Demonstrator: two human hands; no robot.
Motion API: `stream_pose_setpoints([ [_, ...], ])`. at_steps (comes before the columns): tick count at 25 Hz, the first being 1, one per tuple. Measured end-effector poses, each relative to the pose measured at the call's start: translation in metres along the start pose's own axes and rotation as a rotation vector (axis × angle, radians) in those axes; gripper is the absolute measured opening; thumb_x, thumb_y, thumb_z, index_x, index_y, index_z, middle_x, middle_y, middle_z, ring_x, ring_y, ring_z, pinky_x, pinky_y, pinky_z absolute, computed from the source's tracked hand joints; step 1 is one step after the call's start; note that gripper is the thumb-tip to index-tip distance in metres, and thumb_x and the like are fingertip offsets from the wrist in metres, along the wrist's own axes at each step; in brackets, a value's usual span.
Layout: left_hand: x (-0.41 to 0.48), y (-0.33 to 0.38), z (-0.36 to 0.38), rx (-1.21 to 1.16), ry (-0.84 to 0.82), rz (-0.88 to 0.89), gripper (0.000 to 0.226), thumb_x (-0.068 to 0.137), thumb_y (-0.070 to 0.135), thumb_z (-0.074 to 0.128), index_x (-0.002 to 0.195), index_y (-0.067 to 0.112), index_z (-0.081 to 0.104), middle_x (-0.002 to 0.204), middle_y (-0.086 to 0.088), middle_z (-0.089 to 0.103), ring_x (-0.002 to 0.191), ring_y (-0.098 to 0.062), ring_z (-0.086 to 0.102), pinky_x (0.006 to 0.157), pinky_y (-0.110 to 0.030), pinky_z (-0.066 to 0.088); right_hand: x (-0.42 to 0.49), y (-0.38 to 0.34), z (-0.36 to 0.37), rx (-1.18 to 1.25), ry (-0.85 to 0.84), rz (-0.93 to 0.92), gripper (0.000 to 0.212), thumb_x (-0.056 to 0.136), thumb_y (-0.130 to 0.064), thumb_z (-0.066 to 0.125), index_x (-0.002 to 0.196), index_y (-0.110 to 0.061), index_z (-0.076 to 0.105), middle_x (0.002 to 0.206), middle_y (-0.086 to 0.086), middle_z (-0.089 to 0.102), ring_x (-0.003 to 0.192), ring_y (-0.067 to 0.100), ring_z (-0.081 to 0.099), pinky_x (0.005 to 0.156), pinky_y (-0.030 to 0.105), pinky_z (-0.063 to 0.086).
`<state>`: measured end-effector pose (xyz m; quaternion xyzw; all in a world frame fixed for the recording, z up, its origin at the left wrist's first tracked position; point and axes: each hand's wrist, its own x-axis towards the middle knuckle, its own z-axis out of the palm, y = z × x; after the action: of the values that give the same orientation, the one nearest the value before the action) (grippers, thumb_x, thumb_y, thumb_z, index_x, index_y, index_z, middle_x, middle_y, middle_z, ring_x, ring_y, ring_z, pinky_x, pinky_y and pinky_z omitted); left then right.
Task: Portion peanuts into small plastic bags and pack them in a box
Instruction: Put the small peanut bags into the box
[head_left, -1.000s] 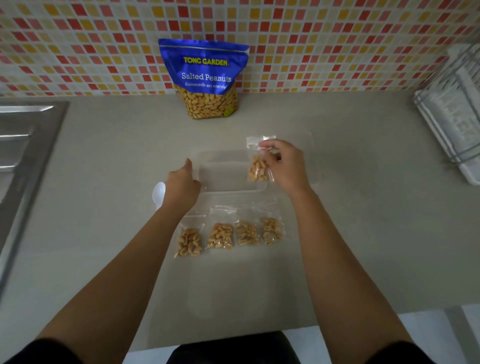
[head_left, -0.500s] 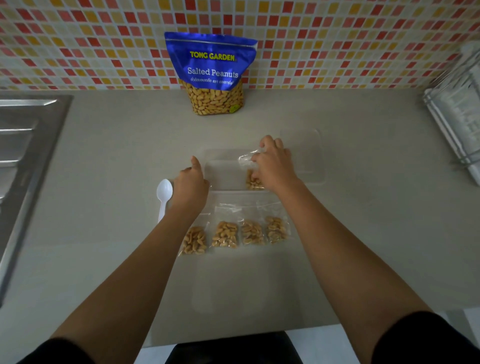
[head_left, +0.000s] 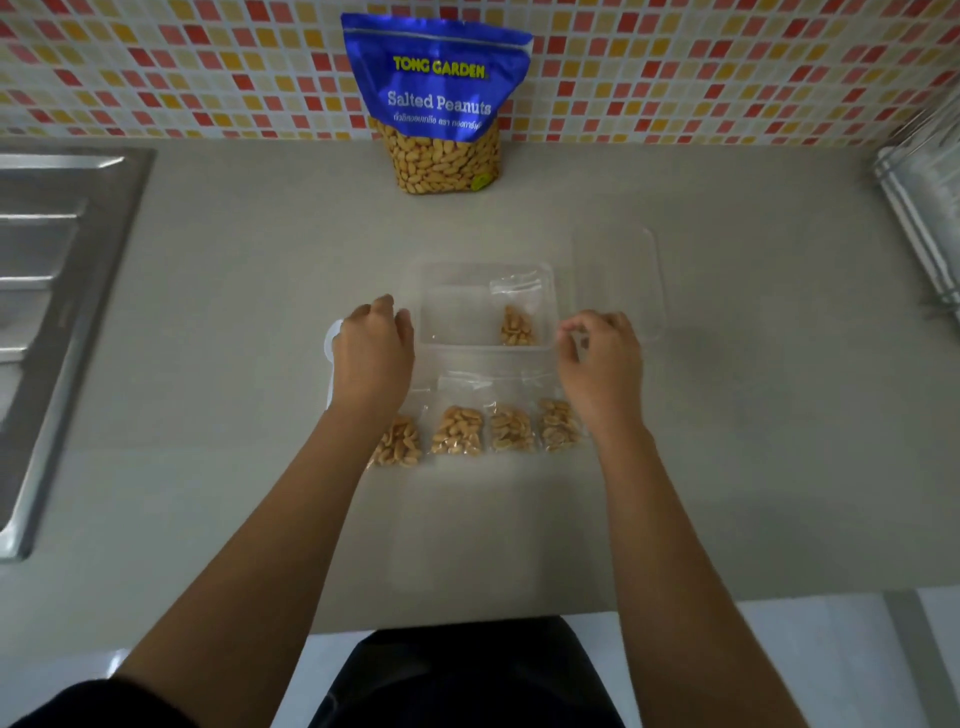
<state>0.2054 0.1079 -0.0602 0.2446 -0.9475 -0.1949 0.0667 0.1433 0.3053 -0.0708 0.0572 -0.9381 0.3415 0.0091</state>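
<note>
five filled small bags (head_left: 457, 431), one clear box (head_left: 447, 317), one lid (head_left: 618, 280), one spoon (head_left: 332, 358)

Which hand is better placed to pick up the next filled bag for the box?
Right hand, probably: it hovers empty just above the rightmost bag, while the left hand rests by the box.

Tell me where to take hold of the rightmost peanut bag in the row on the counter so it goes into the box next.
Pinch the rightmost bag by its flat, empty upper strip, coming from above with the right hand, which hovers closest. The peanuts bulge at the near end, so the far strip probably gives the fingers the cleanest pinch. The clear box lies just beyond.
</note>
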Motion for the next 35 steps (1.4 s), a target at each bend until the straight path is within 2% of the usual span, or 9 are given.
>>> stream_pose_setpoints([
  [3,-0.039,-0.012,0.002,-0.044,-0.029,-0.071,0.027,0.091,0.007,0.045,0.111,-0.003,0.061,0.104,-0.027,0.059,0.091,-0.043,0.058,0.079,-0.042,0.044,-0.044,0.014,0.004,-0.031,-0.036,0.126,0.013,0.084,-0.014,0.061,0.095,-0.016,0.067,0.104,0.014,0.052,0.104,0.03,0.049,0.095,0.032,0.035],
  [7,-0.076,-0.026,0.022,0.028,-0.166,-0.1,0.029,0.088,0.01,0.047,0.113,0.001,0.058,0.107,-0.026,0.056,0.105,-0.037,0.048,0.09,-0.037,0.031,-0.06,0.027,0.013,-0.092,-0.162,0.153,0.014,0.08,-0.012,0.063,0.091,-0.014,0.071,0.1,0.016,0.06,0.112,0.031,0.045,0.097,0.039,0.04],
  [10,-0.084,-0.03,0.026,-0.065,-0.194,-0.208,0.032,0.09,0.016,0.05,0.121,0.007,0.053,0.112,-0.025,0.05,0.1,-0.036,0.049,0.089,-0.037,0.036,-0.063,0.032,0.017,-0.092,-0.203,0.156,0.017,0.077,-0.01,0.066,0.093,-0.015,0.071,0.107,0.016,0.058,0.11,0.028,0.049,0.095,0.028,0.037],
  [13,-0.085,-0.027,0.017,-0.311,-0.207,-0.3,0.029,0.087,0.014,0.057,0.116,0.011,0.055,0.092,-0.011,0.054,0.08,-0.023,0.055,0.077,-0.029,0.045,-0.063,0.036,0.017,0.003,-0.198,0.163,0.023,0.071,-0.006,0.071,0.09,-0.017,0.072,0.105,0.012,0.065,0.098,0.023,0.061,0.086,0.025,0.044],
  [16,-0.09,-0.025,0.008,-0.429,-0.215,-0.355,0.021,0.086,0.013,0.059,0.107,0.013,0.059,0.065,0.006,0.05,0.069,-0.017,0.052,0.056,-0.018,0.04,-0.072,0.039,0.008,0.087,-0.206,0.174,0.029,0.07,-0.005,0.071,0.096,-0.019,0.072,0.1,0.003,0.071,0.093,0.018,0.065,0.086,0.028,0.049],
  [22,-0.085,-0.024,-0.022,-0.508,-0.044,-0.251,0.025,0.089,0.015,0.056,0.113,0.011,0.062,0.09,0.0,0.062,0.078,-0.014,0.058,0.074,-0.022,0.042,-0.079,0.023,-0.027,0.328,-0.106,0.012,0.021,0.085,-0.003,0.06,0.098,-0.018,0.067,0.092,-0.002,0.068,0.078,-0.001,0.063,0.069,0.009,0.048],
  [25,-0.045,-0.012,-0.033,-0.647,-0.056,-0.183,0.029,0.087,0.012,0.057,0.116,0.013,0.062,0.098,-0.005,0.065,0.08,-0.015,0.064,0.082,-0.032,0.053,-0.043,-0.007,-0.026,0.445,-0.141,-0.03,0.026,0.086,-0.005,0.06,0.109,-0.018,0.064,0.102,-0.004,0.065,0.083,-0.004,0.062,0.073,0.004,0.045],
  [30,0.025,0.014,-0.013,-0.39,-0.168,-0.099,0.034,0.089,0.012,0.051,0.122,0.008,0.058,0.116,-0.013,0.064,0.104,-0.029,0.062,0.092,-0.035,0.049,0.031,-0.04,0.015,0.273,-0.338,-0.009,0.04,0.084,-0.002,0.06,0.123,-0.009,0.056,0.12,0.007,0.062,0.09,0.015,0.059,0.089,0.026,0.046],
  [35,0.046,0.028,0.01,-0.178,-0.286,-0.09,0.03,0.089,0.007,0.046,0.115,-0.003,0.057,0.114,-0.021,0.062,0.108,-0.035,0.056,0.09,-0.036,0.045,0.051,-0.039,0.044,-0.014,-0.492,-0.028,0.044,0.086,-0.003,0.056,0.129,-0.003,0.05,0.125,0.014,0.056,0.115,0.027,0.054,0.092,0.018,0.036],
])
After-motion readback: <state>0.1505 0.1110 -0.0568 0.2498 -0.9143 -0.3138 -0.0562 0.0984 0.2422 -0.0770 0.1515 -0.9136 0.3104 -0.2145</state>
